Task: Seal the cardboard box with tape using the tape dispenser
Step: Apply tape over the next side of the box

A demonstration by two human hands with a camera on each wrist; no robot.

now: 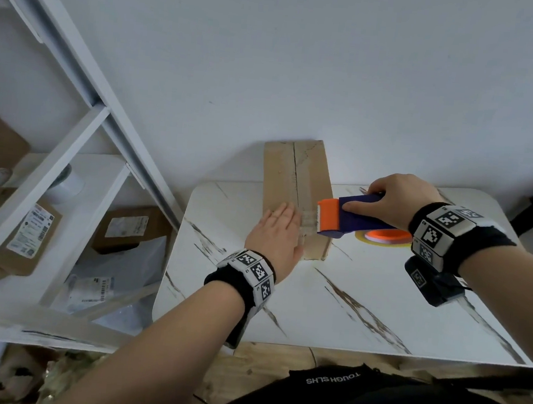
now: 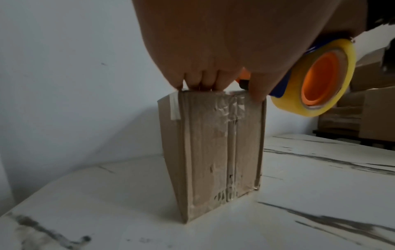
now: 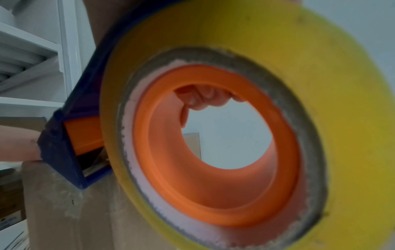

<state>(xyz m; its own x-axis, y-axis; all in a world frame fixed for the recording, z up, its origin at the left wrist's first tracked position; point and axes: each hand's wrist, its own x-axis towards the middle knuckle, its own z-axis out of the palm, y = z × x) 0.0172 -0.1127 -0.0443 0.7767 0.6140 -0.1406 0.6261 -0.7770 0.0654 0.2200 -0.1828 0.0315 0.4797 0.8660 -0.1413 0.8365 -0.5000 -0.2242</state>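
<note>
A tall narrow cardboard box stands on the white marble table, its top seam covered by clear tape. My left hand lies flat on the near end of the top, fingers straight, pressing the tape down. In the left wrist view its fingertips touch the top edge of the box. My right hand grips the blue and orange tape dispenser, whose orange cutter end sits at the box's near right edge. The yellow tape roll fills the right wrist view and shows beside the box.
A white shelving unit stands left of the table, with cardboard parcels and plastic mailers on and under it. A white wall is right behind the box. More cardboard boxes are stacked off to the right.
</note>
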